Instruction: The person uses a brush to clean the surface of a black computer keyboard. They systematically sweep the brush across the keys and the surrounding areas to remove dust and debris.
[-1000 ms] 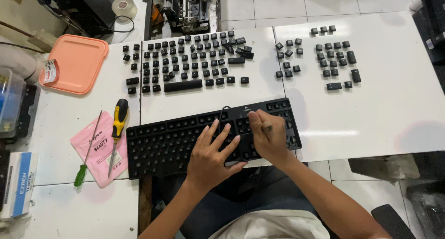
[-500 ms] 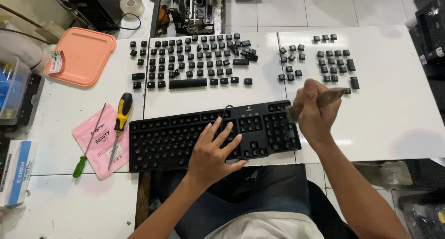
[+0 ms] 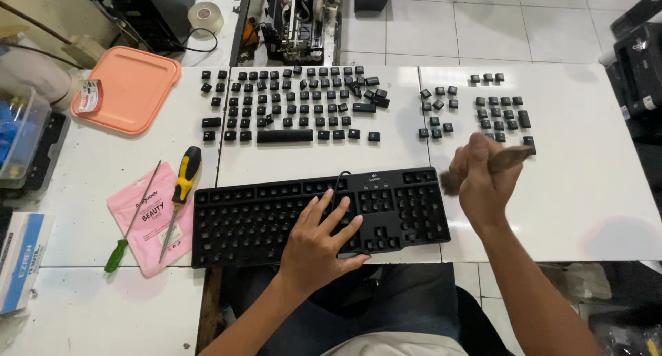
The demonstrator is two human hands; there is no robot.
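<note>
Two hands at the bench's near edge: our left hand (image 3: 318, 242) lies flat, fingers spread, on the keyboard (image 3: 317, 214); our right hand (image 3: 484, 180) is clenched around a brush (image 3: 507, 159).

1. One view only, from a camera worn on the person's head, looking steeply down and forward onto the white table (image 3: 593, 197).
2. Taking the black keyboard (image 3: 276, 214) as landmark: it sits just below frame centre, its long side running across the picture.
3. The camera is near: forearms enter from the bottom edge just below the keyboard, with the lap under it.
4. Beyond the keyboard, at the top edge, tiled floor (image 3: 496, 18) shows.
5. No second view shares the scene.
</note>
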